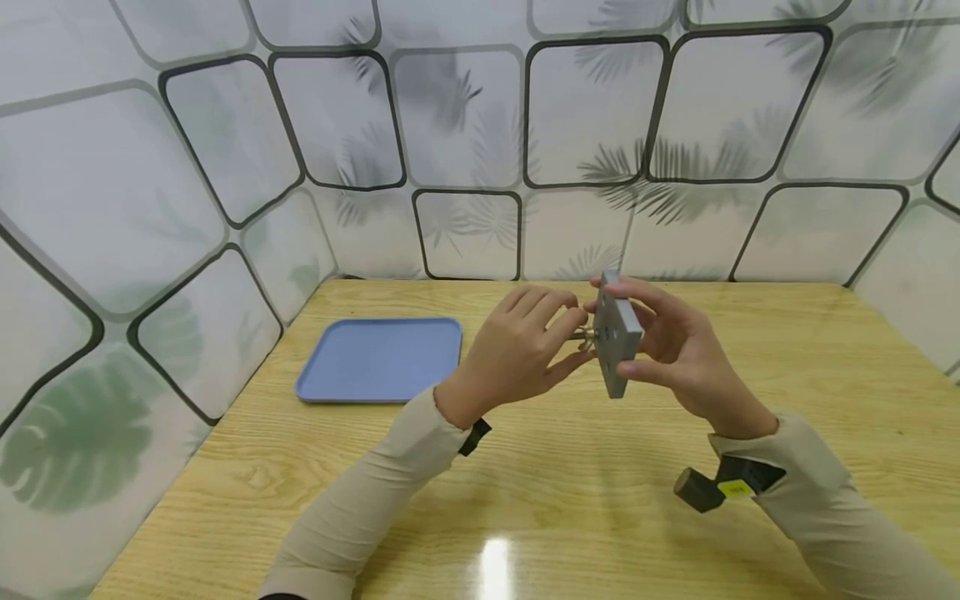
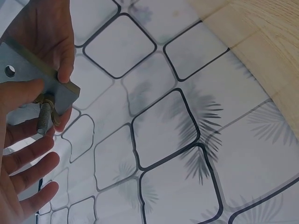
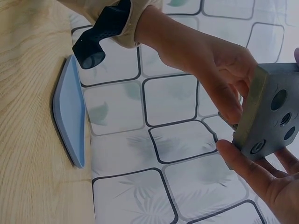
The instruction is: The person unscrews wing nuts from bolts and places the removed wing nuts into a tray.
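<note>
My right hand (image 1: 686,354) grips a thick grey metal block (image 1: 618,333) by its edges, holding it upright above the table. Round holes show on the block's face in the right wrist view. From the side facing my left hand (image 1: 521,346) sticks out a threaded bolt (image 2: 44,119) carrying a brass-coloured wing nut (image 2: 52,111). The left thumb and index finger pinch about the wing nut, close to the block; the other left fingers are spread apart in the left wrist view. Part of the nut is hidden behind the thumb.
A blue tray (image 1: 382,362) lies on the wooden table (image 1: 540,517) at the back left. Behind and to the sides hangs a patterned curtain (image 1: 465,117) with leaf prints. Each wrist wears a black camera mount, such as the right one (image 1: 731,483).
</note>
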The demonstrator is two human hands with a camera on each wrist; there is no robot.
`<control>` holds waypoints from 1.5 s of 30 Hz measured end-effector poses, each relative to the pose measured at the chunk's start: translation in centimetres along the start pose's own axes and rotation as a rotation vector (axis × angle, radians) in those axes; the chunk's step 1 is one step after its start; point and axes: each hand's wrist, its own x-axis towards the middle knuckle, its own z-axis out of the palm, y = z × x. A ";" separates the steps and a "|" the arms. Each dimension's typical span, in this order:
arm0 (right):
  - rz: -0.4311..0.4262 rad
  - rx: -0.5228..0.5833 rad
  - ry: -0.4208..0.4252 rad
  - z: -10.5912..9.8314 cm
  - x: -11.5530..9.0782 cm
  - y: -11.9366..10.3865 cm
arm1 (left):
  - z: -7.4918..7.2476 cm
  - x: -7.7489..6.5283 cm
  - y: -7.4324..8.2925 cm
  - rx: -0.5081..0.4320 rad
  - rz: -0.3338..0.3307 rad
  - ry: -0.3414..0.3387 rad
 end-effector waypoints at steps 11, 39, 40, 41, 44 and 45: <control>-0.001 0.008 0.000 0.1 0.0 0.2 | 0.0 0.0 -0.1 0.042 -0.047 0.077; 0.008 -0.006 0.009 0.1 -0.2 0.2 | 0.1 0.1 0.2 0.041 -0.041 0.112; 0.005 -0.007 0.007 0.1 -0.2 0.2 | 0.1 0.1 0.2 0.040 -0.033 0.117; 0.004 -0.006 0.005 0.1 -0.2 0.2 | 0.1 0.1 0.2 0.034 -0.027 0.120; 0.004 -0.005 0.006 0.0 -0.1 0.1 | 0.2 0.0 0.2 0.011 -0.013 0.101; 0.004 -0.004 0.008 0.0 -0.1 0.1 | 0.2 0.0 0.2 -0.001 -0.011 0.089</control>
